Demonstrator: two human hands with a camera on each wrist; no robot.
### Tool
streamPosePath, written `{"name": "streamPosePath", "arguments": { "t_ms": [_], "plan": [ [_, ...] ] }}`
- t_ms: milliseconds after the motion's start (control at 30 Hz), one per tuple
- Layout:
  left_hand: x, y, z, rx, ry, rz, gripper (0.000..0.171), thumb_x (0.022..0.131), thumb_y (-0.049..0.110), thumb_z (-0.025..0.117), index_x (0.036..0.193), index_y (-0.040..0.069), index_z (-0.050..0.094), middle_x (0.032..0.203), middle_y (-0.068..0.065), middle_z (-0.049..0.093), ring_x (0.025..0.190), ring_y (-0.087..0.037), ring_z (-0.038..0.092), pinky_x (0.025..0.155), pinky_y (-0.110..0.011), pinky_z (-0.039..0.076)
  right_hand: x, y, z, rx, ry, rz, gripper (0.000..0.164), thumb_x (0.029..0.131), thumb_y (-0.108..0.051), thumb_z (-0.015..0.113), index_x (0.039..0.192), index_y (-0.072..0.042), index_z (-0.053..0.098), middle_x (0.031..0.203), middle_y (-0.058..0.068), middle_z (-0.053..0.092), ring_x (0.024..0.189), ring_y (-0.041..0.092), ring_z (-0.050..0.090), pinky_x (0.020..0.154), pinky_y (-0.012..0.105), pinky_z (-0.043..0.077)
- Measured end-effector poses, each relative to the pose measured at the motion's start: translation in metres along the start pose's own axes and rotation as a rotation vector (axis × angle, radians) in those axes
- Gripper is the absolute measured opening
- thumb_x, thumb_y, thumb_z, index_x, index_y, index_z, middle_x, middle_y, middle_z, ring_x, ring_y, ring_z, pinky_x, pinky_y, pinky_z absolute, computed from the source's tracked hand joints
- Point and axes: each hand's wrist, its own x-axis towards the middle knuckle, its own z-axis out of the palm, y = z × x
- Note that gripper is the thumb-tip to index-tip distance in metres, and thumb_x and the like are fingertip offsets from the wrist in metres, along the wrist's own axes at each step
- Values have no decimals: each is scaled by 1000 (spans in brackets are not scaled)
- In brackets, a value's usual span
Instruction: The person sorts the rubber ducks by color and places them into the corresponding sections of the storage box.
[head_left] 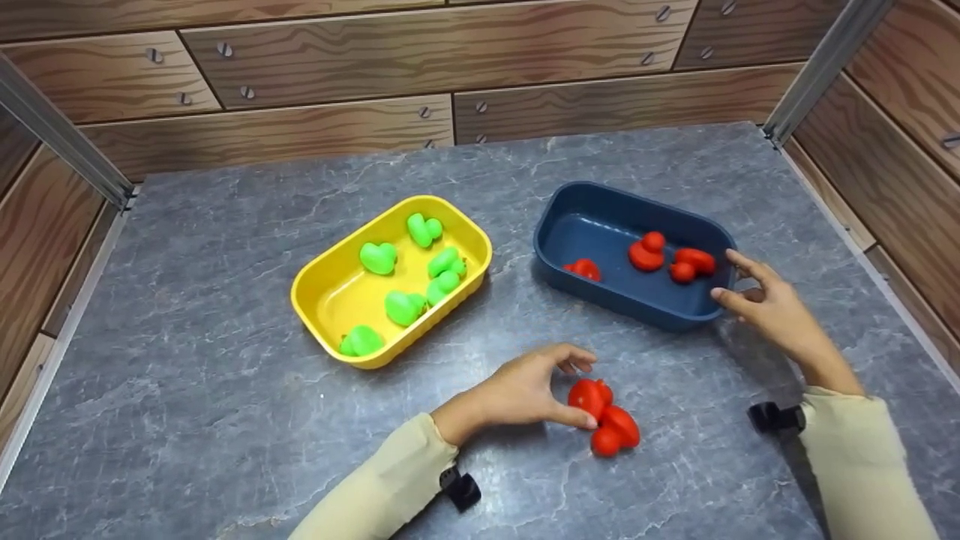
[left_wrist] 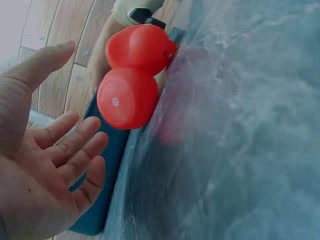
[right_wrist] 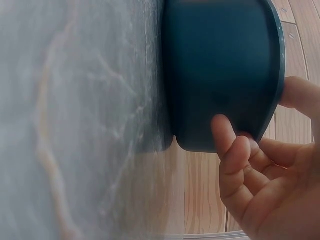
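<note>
Two red toy ducks (head_left: 616,430) lie touching each other on the table. Right beside them is my left hand (head_left: 529,390), its thumb tip at the ducks and its fingers loosely bent above the tabletop. In the left wrist view that palm (left_wrist: 45,175) holds nothing, with the red ducks (left_wrist: 127,97) just past the fingers. My right hand (head_left: 776,311) grips the right end of a blue bin (head_left: 630,300), with thumb and index over the rim and other fingers curled against the outer wall (right_wrist: 220,75). Inside the bin lie three red ducks (head_left: 646,253).
A yellow bin (head_left: 322,300) with several green toy ducks (head_left: 379,258) stands at an angle left of the blue one. Wood-patterned panels (head_left: 337,67) enclose the grey marbled table (head_left: 225,247) at the back and sides.
</note>
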Motion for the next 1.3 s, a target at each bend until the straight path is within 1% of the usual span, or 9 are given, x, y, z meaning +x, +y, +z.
{"name": "streamPosePath", "arguments": {
  "t_ms": [100,200,333,500,567,667,867,1133,1300],
  "plan": [
    [1,1,3,99,-22,-27,71,73,37,84,134,19,52,127,3,60,114,-8,56,97,-20,43,-1,-1,0,-1,2,5,71,96,-24,60,151,0,22,125,18,36,75,-10,56,61,19,50],
    [2,2,5,186,-37,-39,72,72,39,84,134,20,52,128,5,59,115,-6,56,97,-20,43,-1,-1,0,-3,3,9,71,96,-25,60,151,0,22,126,18,36,75,-10,56,61,19,50],
    [5,1,9,264,-46,-42,68,72,40,83,131,21,54,128,6,59,116,-6,56,96,-21,44,0,0,0,0,-2,5,72,96,-25,60,151,0,21,126,19,35,76,-10,55,62,18,50],
    [8,1,14,367,-42,-35,65,73,42,82,129,23,56,129,8,59,120,-8,53,97,-23,44,-2,0,-1,16,-4,5,71,96,-24,59,152,-1,22,123,13,35,76,-9,56,63,18,50],
    [8,1,15,391,-41,-38,65,73,42,82,129,23,56,130,7,59,122,-9,52,97,-24,44,-3,0,0,20,-4,6,71,96,-24,59,152,-1,22,122,11,35,75,-9,56,63,18,50],
    [10,1,17,401,-42,-53,66,73,42,82,130,23,56,131,7,58,122,-10,52,97,-24,44,-2,0,0,17,-1,4,71,96,-24,59,151,-1,22,121,11,35,74,-8,56,63,18,49],
    [10,-1,16,370,-31,-67,61,76,35,81,129,24,56,129,7,59,120,-10,52,95,-24,44,-1,-2,0,10,-2,1,71,96,-25,59,151,0,22,123,15,34,74,-8,55,61,18,49],
    [10,1,16,370,-25,-91,58,76,33,80,129,25,56,126,7,59,117,-10,53,92,-24,45,1,0,0,-9,1,8,70,96,-21,58,151,0,21,123,16,35,74,-9,54,60,18,49],
    [9,0,15,326,-9,-84,56,77,29,79,129,24,57,129,6,59,116,-9,54,92,-21,44,1,1,0,-11,-2,9,69,96,-20,58,151,1,21,124,18,35,73,-9,53,59,18,49]
  ]
}}
